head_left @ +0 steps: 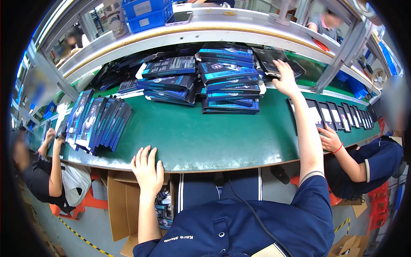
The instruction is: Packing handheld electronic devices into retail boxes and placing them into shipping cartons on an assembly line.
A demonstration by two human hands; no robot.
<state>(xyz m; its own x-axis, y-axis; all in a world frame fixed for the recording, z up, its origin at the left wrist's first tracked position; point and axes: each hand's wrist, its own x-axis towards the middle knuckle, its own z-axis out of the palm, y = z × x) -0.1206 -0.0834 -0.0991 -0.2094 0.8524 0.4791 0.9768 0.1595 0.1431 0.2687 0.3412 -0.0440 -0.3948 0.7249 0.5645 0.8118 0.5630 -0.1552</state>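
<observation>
My left hand (147, 168) lies open with fingers spread at the near edge of the green table (180, 137), holding nothing. Farther out, my right hand (285, 78) is stretched to the back right, fingers apart, beside dark flat boxes (267, 60) under the shelf. Whether its fingertips touch them I cannot tell. Just left of it rises a stack of blue and black printed flat boxes (231, 79), with a second stack (169, 81) next to it. A leaning row of similar boxes (96, 120) stands on the table's left side.
Black trays with white contents (327, 113) line the table's right side, where a co-worker's hand (329, 139) rests. Another person works at far left. A shelf (205, 32) with blue bins (145, 15) spans the back. An open carton (120, 205) stands below the table.
</observation>
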